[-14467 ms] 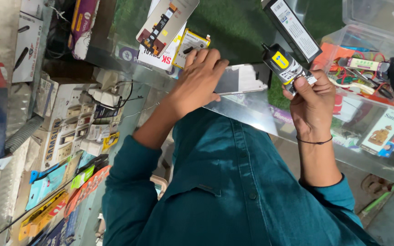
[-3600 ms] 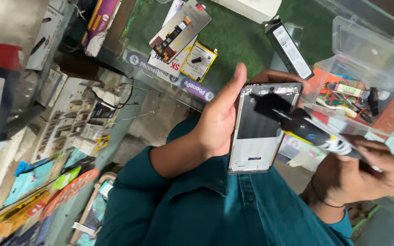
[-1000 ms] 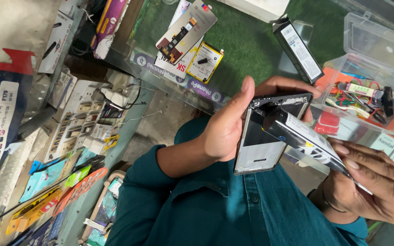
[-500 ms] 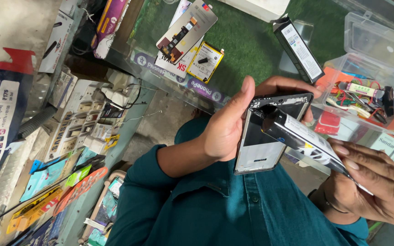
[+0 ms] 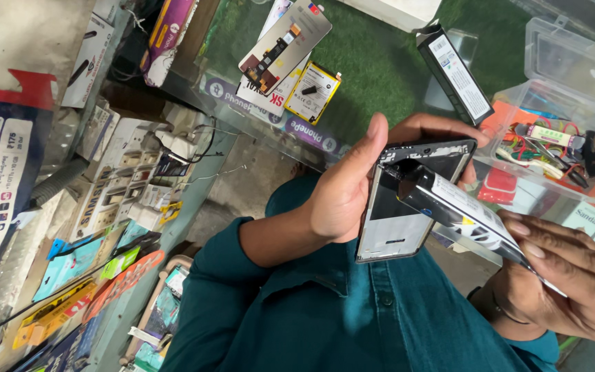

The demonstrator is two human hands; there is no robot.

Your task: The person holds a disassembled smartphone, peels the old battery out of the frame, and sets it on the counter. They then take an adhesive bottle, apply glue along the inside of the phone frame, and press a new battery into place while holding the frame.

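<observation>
The left hand point(image 5: 342, 196) grips a phone frame point(image 5: 408, 207) by its edges, thumb along the side; the right hand point(image 5: 573, 282), at four o'clock, pinches a glue tube point(image 5: 459, 210), nozzle touching the frame's top. A clear box point(image 5: 552, 89) sits at two o'clock.

The phone frame point(image 5: 408, 207) was black at its edges and pale grey inside. The glue tube point(image 5: 459, 210) had a black nozzle, a white body and a small yellow mark. The sleeve point(image 5: 242, 303) and shirt were dark teal. The mat point(image 5: 373, 65) on the counter was green. A small battery pack point(image 5: 312, 91) was yellow with a black patch. The long box point(image 5: 454, 72) was black with a white label. The plastic container point(image 5: 573, 62) was transparent, with red, green and yellow parts inside.
</observation>
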